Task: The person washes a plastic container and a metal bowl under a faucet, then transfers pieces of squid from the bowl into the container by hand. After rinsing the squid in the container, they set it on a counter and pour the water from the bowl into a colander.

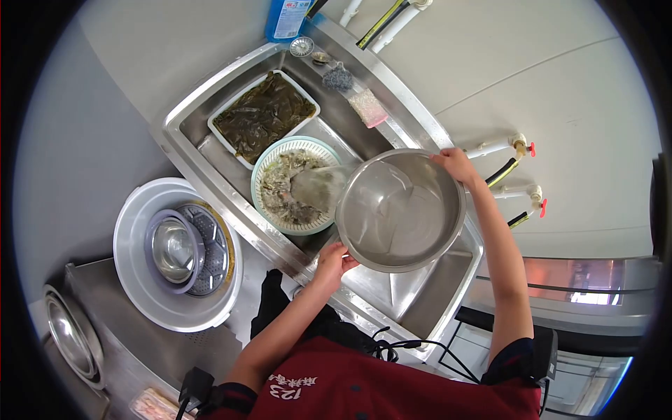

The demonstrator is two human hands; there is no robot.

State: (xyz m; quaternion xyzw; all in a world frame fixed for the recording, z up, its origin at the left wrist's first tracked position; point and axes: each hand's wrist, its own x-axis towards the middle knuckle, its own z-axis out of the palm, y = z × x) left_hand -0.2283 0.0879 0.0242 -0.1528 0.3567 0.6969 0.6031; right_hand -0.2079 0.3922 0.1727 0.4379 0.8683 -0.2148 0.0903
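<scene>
My left hand point(334, 267) grips the near lower rim of a large stainless steel basin point(402, 217). On the basin's far right rim, my right hand point(455, 166) is closed. The basin is tilted to the left, and clear water pours from its lip into a pale green and white colander point(260, 199). Inside the colander, wet greyish-brown food pieces point(290, 182) lie under the stream; I cannot make out their kind. Behind it in the sink stands a white rectangular tray point(231, 105) full of dark green leafy sheets point(262, 115), which look like seaweed.
A steel double sink point(231, 210) surrounds the work. Its back ledge holds a blue bottle point(287, 19), a steel scourer point(338, 77) and a pink-edged sponge point(369, 108). At left stands a grey tub point(133, 231) with nested bowls. Red-handled taps point(530, 149) project from the wall.
</scene>
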